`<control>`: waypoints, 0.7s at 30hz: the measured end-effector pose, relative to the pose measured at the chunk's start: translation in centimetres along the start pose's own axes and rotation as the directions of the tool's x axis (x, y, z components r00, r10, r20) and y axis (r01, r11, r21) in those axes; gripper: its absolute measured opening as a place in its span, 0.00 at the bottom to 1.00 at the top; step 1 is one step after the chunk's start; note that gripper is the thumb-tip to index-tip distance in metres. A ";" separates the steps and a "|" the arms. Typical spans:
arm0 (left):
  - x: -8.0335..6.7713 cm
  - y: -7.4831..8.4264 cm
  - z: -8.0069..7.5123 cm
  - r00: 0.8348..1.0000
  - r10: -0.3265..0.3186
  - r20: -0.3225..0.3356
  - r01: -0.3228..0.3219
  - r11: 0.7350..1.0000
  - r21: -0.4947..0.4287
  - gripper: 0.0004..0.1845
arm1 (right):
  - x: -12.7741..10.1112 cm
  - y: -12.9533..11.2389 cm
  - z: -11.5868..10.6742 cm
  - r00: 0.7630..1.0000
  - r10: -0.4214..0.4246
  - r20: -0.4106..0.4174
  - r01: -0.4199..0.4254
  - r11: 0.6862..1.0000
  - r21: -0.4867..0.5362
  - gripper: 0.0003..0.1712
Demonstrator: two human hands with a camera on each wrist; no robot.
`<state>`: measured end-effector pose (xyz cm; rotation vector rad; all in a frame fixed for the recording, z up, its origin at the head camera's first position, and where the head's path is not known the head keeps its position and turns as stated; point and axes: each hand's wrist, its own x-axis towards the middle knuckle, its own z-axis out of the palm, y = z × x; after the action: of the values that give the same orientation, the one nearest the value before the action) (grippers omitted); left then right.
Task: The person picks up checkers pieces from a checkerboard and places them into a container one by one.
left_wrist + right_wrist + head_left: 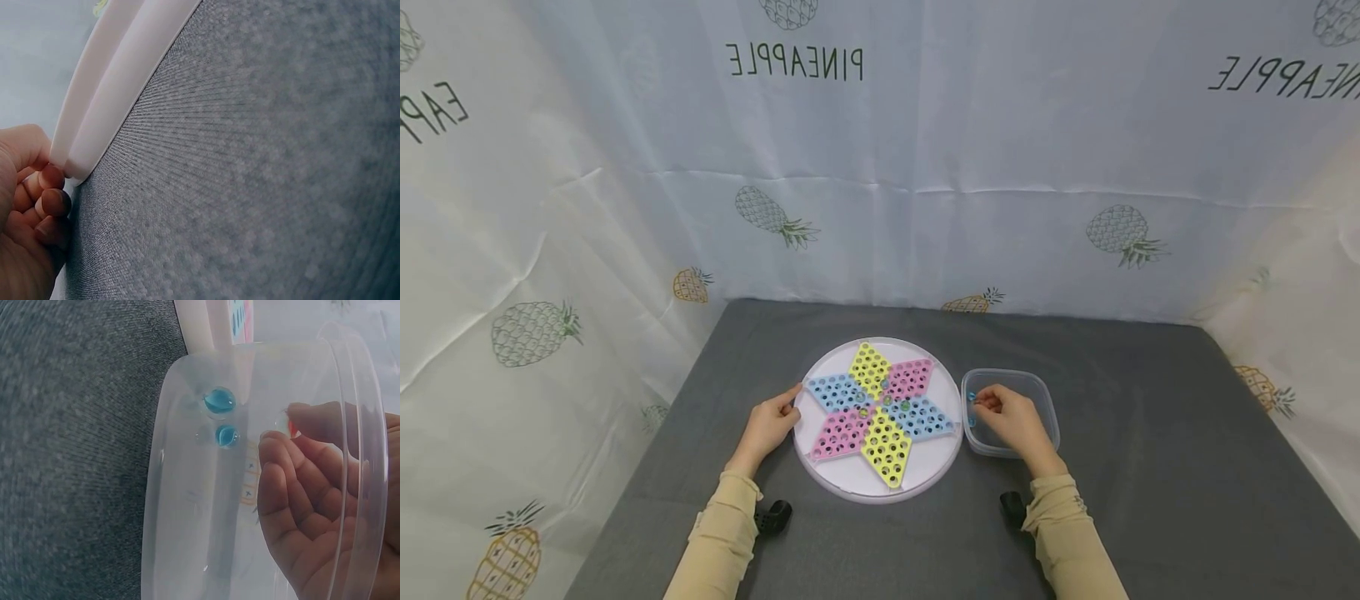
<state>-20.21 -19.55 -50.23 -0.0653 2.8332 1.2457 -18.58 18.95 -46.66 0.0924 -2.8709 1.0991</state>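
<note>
A round white Chinese checkers board (pixel 835 475) carries a six-pointed star of yellow, pink and blue holed sections. Several glass marbles (pixel 906 406) sit around the star's centre. My left hand (pixel 769 429) grips the board's left rim, index finger at the edge and the other fingers curled in below. To the board's right, my right hand (pixel 1011 421) is at a clear plastic container (pixel 1051 408). Its thumb and fingertips pinch a clear marble (pixel 282 423) with a red streak. Two blue marbles (pixel 219 402) show through the container's wall in the right wrist view.
A dark grey cloth (pixel 880 550) covers the table. White curtains (pixel 925 133) with pineapple prints hang behind and at both sides. Black wrist devices (pixel 773 517) are by both sleeves. The container stands close against the board's right edge.
</note>
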 end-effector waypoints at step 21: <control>0.1 -0.1 0.0 0.999 0.027 -0.028 -0.027 1.000 -0.007 0.26 | -0.2 0.0 -0.3 1.000 0.014 -0.010 -0.014 1.000 0.011 0.14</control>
<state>-20.30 -19.62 -50.37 -0.0450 2.8623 1.2700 -18.40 19.18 -46.47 0.0671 -2.8612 1.1138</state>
